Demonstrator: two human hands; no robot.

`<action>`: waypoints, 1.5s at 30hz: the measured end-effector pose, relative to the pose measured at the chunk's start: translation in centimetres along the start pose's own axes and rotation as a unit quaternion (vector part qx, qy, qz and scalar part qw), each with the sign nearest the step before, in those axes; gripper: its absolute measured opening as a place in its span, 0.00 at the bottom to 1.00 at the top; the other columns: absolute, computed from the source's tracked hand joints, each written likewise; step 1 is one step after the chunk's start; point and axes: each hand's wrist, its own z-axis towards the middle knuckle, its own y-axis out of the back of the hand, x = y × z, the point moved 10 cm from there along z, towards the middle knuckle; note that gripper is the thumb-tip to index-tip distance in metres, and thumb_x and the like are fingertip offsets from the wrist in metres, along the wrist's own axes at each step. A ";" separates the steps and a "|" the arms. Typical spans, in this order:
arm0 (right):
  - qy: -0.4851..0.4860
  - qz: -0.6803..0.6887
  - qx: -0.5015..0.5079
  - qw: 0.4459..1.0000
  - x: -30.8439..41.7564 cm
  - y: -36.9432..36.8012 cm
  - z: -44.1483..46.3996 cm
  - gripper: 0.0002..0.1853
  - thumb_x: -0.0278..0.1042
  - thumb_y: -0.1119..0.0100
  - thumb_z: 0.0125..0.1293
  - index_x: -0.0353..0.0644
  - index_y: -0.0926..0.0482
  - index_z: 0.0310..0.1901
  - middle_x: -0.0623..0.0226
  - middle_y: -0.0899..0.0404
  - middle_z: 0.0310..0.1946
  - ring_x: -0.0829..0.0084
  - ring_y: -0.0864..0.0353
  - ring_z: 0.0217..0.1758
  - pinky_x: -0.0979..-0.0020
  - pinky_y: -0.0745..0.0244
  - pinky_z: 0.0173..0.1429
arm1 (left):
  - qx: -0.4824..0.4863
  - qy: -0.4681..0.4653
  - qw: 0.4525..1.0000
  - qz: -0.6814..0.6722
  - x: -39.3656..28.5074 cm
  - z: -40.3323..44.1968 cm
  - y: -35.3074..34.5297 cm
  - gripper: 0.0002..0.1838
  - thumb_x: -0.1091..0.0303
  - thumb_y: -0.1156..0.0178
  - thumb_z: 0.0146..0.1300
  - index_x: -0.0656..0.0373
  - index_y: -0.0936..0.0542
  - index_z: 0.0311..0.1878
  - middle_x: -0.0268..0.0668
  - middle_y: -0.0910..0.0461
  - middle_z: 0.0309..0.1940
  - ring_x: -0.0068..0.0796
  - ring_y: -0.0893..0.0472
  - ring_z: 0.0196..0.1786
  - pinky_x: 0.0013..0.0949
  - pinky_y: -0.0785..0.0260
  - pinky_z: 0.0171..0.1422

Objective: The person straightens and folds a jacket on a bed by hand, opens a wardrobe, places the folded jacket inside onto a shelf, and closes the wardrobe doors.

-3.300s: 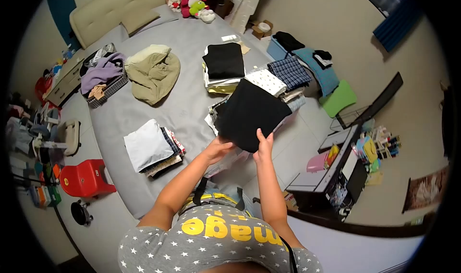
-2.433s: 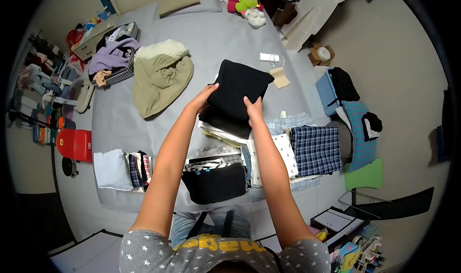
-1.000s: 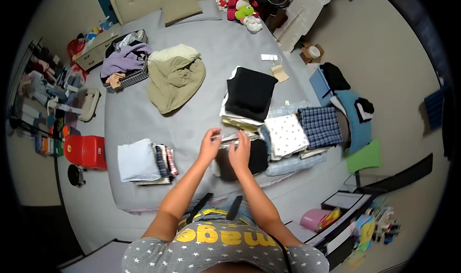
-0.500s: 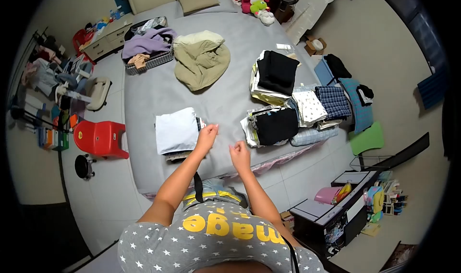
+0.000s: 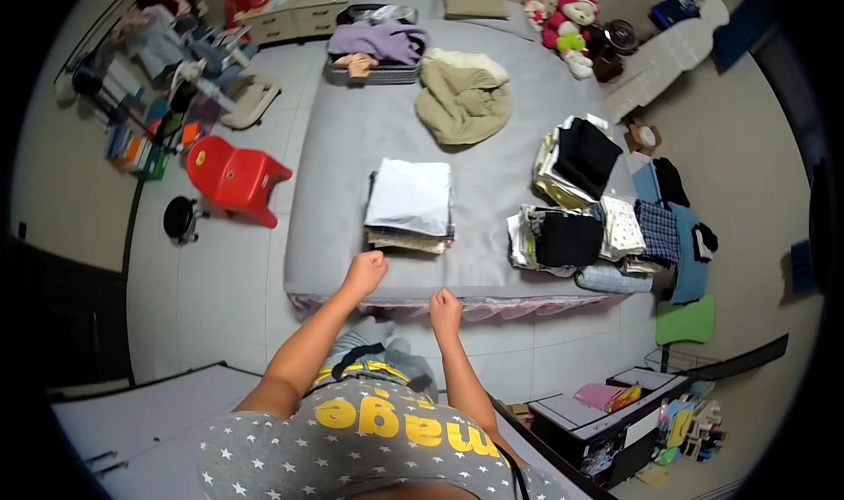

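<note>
Curled into a loose fist, my left hand [image 5: 365, 274] hovers near the front edge of the bed [image 5: 334, 228], just below a stack of folded clothes [image 5: 410, 199] topped by a white garment. My right hand [image 5: 446, 311], fingers also closed, is over the bed's front edge by the pink bed skirt [image 5: 527, 307]. Nothing shows in either hand. To the right lie piles of folded clothes: one with a black garment [image 5: 567, 239] on top, another with black cloth [image 5: 587, 155] behind it, and white and blue checked pieces [image 5: 657, 228] beside them.
A crumpled olive garment [image 5: 464, 105] lies farther back on the bed, next to an open suitcase [image 5: 374, 72] holding purple cloth. Left of the bed stand a red chair [image 5: 236, 182] and a black stool [image 5: 181, 219]. A desk [image 5: 563, 416] is at the lower right.
The view has swung and moved back, so the bed appears farther away. Both hands have drawn back toward the bed's front edge, and the left is no longer beside the white-topped stack.
</note>
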 end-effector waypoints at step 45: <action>-0.116 -0.184 -0.156 0.964 24.9 -41.3 24.7 0.15 0.36 0.47 0.62 0.44 0.27 0.51 0.59 0.26 0.14 0.57 0.25 0.17 0.60 0.32 0.25 | 0.076 -0.268 0.921 0.272 10.4 46.8 40.3 0.12 0.59 0.45 0.62 0.57 0.23 0.30 0.44 0.23 0.20 0.48 0.24 0.23 0.43 0.33 0.26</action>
